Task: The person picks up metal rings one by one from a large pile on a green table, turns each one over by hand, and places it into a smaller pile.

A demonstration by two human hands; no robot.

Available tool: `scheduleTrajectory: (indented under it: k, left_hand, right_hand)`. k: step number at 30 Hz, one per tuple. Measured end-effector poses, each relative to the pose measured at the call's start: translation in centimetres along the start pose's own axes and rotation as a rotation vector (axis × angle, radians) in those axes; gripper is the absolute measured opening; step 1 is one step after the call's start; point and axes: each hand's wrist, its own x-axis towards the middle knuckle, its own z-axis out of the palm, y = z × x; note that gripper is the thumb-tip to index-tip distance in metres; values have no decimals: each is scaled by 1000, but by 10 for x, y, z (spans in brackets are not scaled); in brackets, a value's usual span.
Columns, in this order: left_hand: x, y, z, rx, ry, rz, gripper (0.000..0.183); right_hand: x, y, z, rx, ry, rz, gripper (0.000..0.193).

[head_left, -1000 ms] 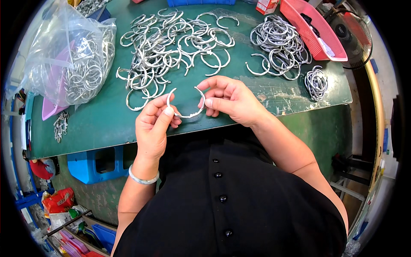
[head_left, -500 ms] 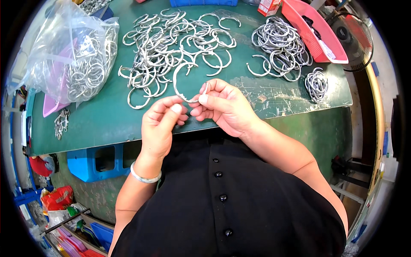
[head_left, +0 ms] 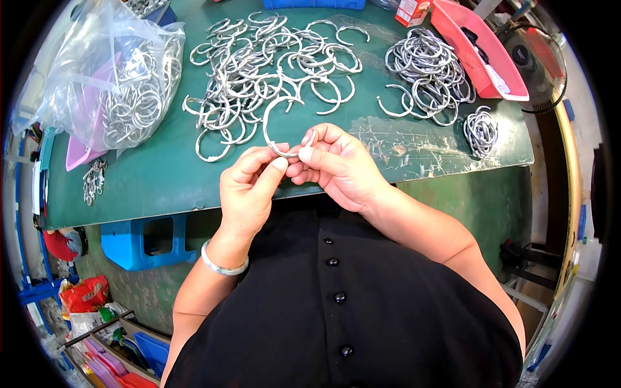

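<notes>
Basically 1 gapped silver ring (head_left: 266,126) sits just above the near edge of the green table (head_left: 149,187), between both hands. Right hand (head_left: 341,169): thumb and fingers clamped on the ring's lower right. Left hand (head_left: 248,186): thumb and fingertips close together at its lower edge; can't tell if they grip it. Gap faces up and right. Beyond: loose heap of similar rings (head_left: 249,77). Right side: denser ring pile (head_left: 427,64), small ring bundle (head_left: 480,132), pink basket (head_left: 511,74). Left side: clear bag (head_left: 139,90) with rings inside.
</notes>
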Motion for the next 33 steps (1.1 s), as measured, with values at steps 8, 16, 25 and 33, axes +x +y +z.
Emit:
scheduleTrajectory:
  k: [8,16,25,33]
  left_hand:
    - [6,0,-2,87,-16,73,8]
    - [6,1,-1,82,-5,50,8]
    - [7,1,-1,91,18,-2,11]
    - [7,4,-3,66,46,-115,13]
  right_hand:
    - [5,-1,-1,-14,6,-14,8]
    - [3,0,-1,-21,28,-3,9]
    - [3,1,-4,-45,4,-6,7]
    - [3,2,-3,-94,12,-21,7]
